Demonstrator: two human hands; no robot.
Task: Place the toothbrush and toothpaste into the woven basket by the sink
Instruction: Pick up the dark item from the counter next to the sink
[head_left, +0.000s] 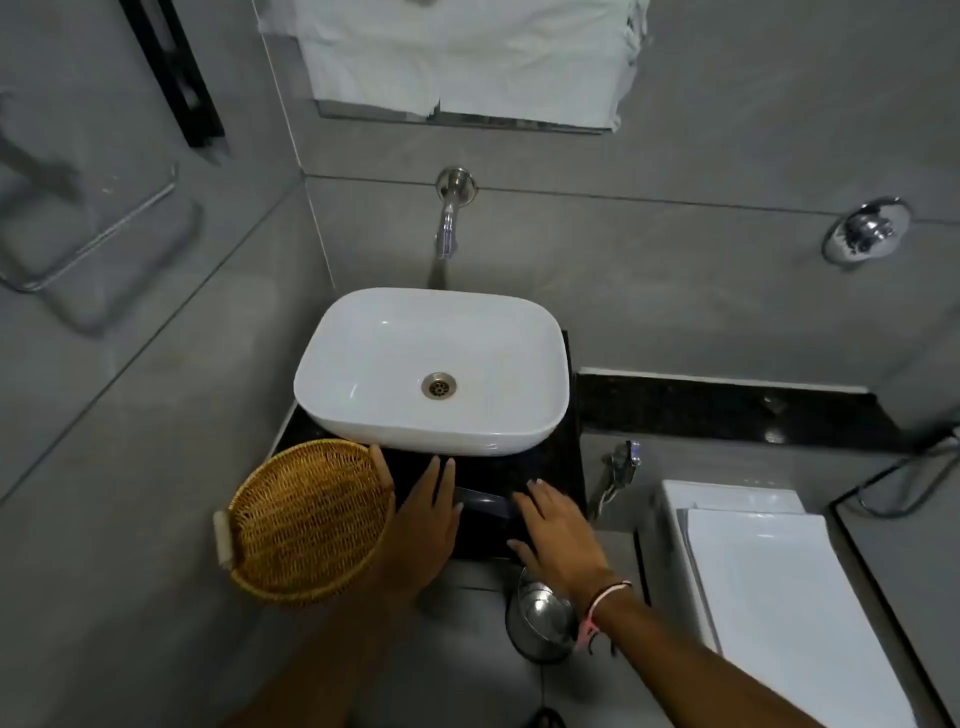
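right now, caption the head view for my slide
Left hand touches the rim of the woven basket, right hand spread open over the dark counter before the white sink.

Bare forearms; pink and black cord bracelets (605, 605) circle the right wrist.

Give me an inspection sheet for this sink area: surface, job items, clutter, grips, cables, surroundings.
Surface: dark counter under a white sink, sink empty.
Job's things: woven basket at the counter's left corner, empty; toothbrush and toothpaste not made out; dark box between the hands.
Clutter: nothing seen.
Grips: left hand fingers straight, thumb at the basket rim; right hand open, over the box.
Cables: thin hose looping at right edge.
Surroundings: wall tap, towels above, toilet right, steel bin below.
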